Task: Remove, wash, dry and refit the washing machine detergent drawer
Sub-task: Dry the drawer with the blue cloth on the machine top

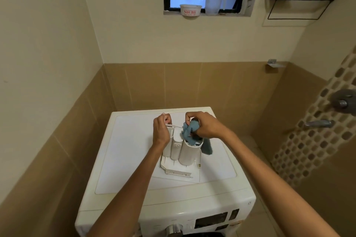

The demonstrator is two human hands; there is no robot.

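Cloth point(187, 133) inside upright drawer point(187, 153)

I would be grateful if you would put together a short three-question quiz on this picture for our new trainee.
1. True or false: the white plastic detergent drawer stands on end on top of the white washing machine.
2. Multiple choice: the right hand pushes the blue cloth into which of the drawer's compartments, as the camera sees them? A) the left one B) the middle one C) the right one
3. Short answer: which hand grips the drawer at its upper end?

Key
1. True.
2. C.
3. The left hand.
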